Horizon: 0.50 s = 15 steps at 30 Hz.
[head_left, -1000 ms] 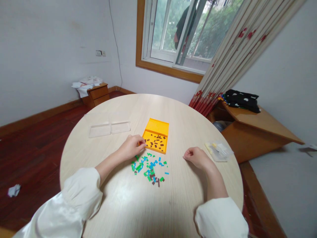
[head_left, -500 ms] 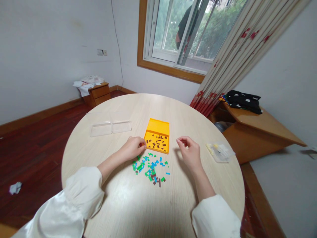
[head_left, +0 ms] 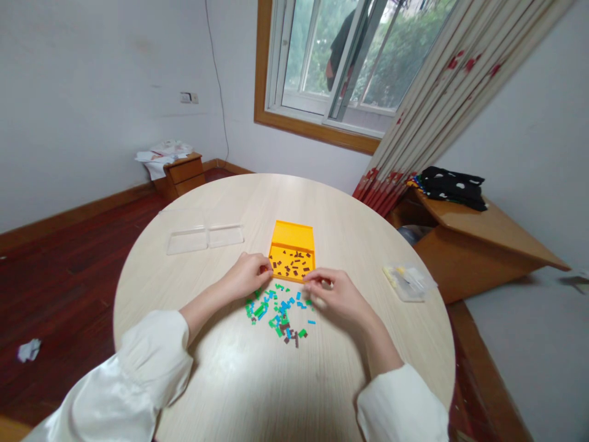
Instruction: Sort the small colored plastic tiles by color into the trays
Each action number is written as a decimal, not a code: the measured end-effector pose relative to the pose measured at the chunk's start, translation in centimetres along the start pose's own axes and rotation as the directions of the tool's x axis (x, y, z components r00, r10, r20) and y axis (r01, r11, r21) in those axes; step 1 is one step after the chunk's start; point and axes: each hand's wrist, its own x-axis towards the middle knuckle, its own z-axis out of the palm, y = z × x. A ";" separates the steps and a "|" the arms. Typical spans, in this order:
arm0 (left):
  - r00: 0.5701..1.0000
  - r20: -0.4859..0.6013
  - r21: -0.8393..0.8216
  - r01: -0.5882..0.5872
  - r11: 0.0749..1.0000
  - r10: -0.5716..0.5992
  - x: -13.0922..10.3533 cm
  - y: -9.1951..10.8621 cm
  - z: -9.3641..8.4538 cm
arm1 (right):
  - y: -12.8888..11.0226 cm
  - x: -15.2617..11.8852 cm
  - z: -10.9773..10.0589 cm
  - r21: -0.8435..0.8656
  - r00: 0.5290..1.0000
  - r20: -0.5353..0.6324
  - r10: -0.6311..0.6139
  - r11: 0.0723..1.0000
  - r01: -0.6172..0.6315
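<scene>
- Round table (head_left: 257,393): I find the work at a middle stage, in my judgement; brown stock lies inside the case, while a mixed scatter lies outside it
- Wooden cabinet (head_left: 478,245): beyond the table edge at 2 o'clock, cloth on top; no obstruction noted from my station
- Clear tray (head_left: 225,236): two compartments visible, at 10 o'clock on the table, well apart from both hands; not in the way
- Yellow case (head_left: 293,234): lying open just 12 o'clock of the scatter; its near half bears the brown pieces (head_left: 295,273), spread about rather than ranked
- Clear box (head_left: 409,290): at 3 o'clock, past the right hand; pale contents I cannot identify
- Right hand (head_left: 338,288): at the case's 5 o'clock corner, thumb and forefinger nearly meeting; I cannot tell whether a piece is between them; it overhangs the scatter's 2 o'clock fringe and hides part of it
- Left hand (head_left: 246,271): at the case's 8 o'clock side, fingers curled in a narrow pinch against the edge; I cannot confirm a hold; it masks that corner from me
- Green pieces (head_left: 260,310) and blue pieces (head_left: 311,322): intermixed, outside the case, near the table's centre; none seen inside
- Loose brown pieces (head_left: 296,339): a few at the scatter's 6 o'clock end, outside the case, so the brown lot is not wholly in
</scene>
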 end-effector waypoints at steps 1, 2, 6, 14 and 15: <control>1.000 -0.003 -0.010 -0.007 1.000 0.007 0.0 0.1 0.0 | -0.3 -0.3 -0.1 0.014 0.983 0.181 0.034 0.999 -0.037; 1.000 -0.003 -0.019 -0.016 1.000 0.016 -0.1 0.1 0.0 | -0.5 -0.6 -0.1 0.014 0.942 0.331 0.055 0.998 -0.063; 0.998 0.024 -0.041 -0.058 0.997 0.059 -0.2 0.3 0.0 | -0.8 -1.0 0.3 -0.019 0.812 0.584 0.022 1.000 -0.014; 0.996 0.035 -0.064 -0.078 0.995 0.080 -0.1 0.0 0.2 | -0.1 -0.5 1.3 -0.147 0.766 0.643 -0.004 0.981 0.129; 0.996 0.037 -0.066 -0.079 0.995 0.082 -0.1 0.0 0.2 | -0.2 -0.5 1.3 -0.146 0.768 0.641 -0.008 0.980 0.132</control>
